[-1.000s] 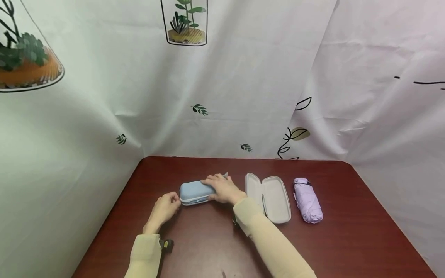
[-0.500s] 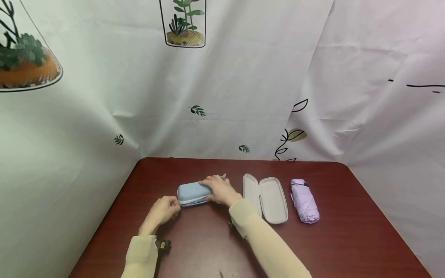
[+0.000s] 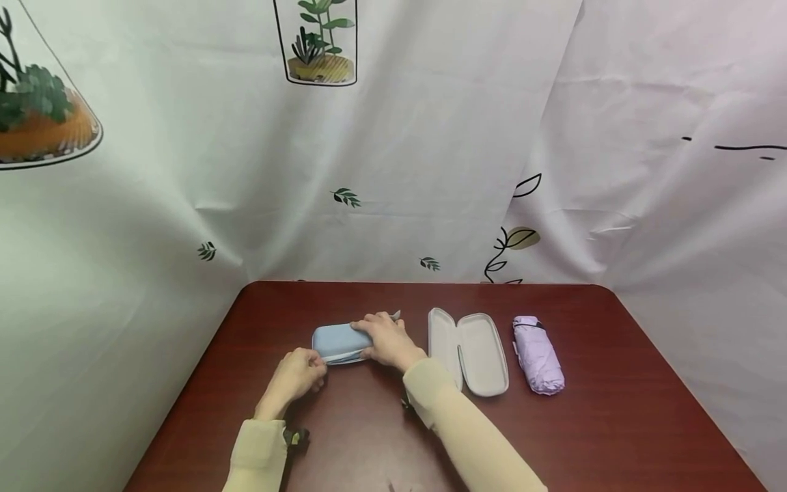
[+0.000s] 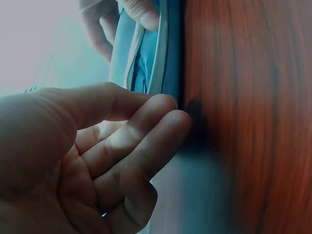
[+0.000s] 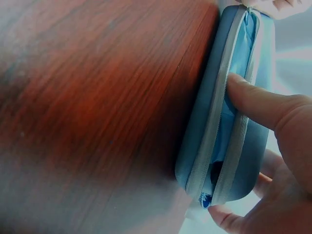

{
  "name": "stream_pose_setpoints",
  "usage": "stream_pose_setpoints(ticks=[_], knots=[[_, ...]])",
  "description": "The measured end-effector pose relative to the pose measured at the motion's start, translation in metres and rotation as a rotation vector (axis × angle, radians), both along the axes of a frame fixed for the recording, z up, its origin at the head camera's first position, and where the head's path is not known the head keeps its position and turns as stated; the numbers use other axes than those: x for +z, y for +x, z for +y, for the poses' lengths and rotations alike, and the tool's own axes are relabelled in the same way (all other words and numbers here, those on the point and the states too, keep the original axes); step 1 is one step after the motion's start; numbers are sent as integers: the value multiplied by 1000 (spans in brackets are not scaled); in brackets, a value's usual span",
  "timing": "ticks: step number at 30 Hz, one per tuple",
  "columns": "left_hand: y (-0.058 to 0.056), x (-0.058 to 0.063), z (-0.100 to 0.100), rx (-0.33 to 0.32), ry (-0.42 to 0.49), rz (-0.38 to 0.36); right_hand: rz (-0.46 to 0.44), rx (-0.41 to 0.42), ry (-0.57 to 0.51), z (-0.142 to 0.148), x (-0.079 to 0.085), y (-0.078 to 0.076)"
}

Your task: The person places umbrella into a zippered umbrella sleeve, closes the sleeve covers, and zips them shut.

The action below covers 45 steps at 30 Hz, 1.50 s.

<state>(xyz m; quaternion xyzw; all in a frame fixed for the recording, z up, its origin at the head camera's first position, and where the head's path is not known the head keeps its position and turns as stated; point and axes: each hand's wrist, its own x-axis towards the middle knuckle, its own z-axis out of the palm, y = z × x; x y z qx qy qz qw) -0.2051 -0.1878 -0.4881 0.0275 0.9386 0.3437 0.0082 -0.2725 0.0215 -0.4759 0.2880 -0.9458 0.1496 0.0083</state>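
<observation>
A light blue zip case (image 3: pixel 339 337) lies on the table with its zip partly undone along the front. Blue fabric (image 4: pixel 144 58) shows in the gap. At the case's left front corner my left hand (image 3: pixel 296 374) pinches with thumb and fingertips at the zip; the pull itself is hidden by the fingers. My right hand (image 3: pixel 386 340) grips the case's right end from above. In the right wrist view its thumb (image 5: pixel 253 100) presses into the opening, on the fabric, while the other fingers are behind the case. A small grey tab (image 3: pixel 396 316) sticks out past the right hand.
A pale hard case (image 3: pixel 486 355) lies unfolded to the right of the right hand, with its inside facing up. Beyond it is a folded lilac umbrella (image 3: pixel 540 359). A patterned white cloth (image 3: pixel 393 150) hangs behind the brown table (image 3: pixel 627 410).
My left hand has shifted slightly right, from the case's left end round to its front corner along the zip. My right hand keeps its hold on the case.
</observation>
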Motion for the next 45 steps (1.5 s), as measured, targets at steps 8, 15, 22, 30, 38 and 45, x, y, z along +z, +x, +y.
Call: stream_pose_setpoints(ticks=[8, 15, 22, 30, 38, 45], knots=[[-1, -4, 7, -14, 11, 38, 13, -30, -25, -1, -1, 8], [-6, -10, 19, -74, 64, 38, 81, -51, -25, -5, -7, 13], [-7, -12, 29, -92, 84, 87, 114, -83, -15, -13, -8, 18], [-8, -15, 32, -103, 89, 72, 9, 0, 36, -3, 2, 11], [-9, -14, 30, -102, 83, 70, -119, 195, -90, 21, 12, -11], [-8, -16, 29, -90, 80, 50, -152, 197, -99, 32, 10, -20]])
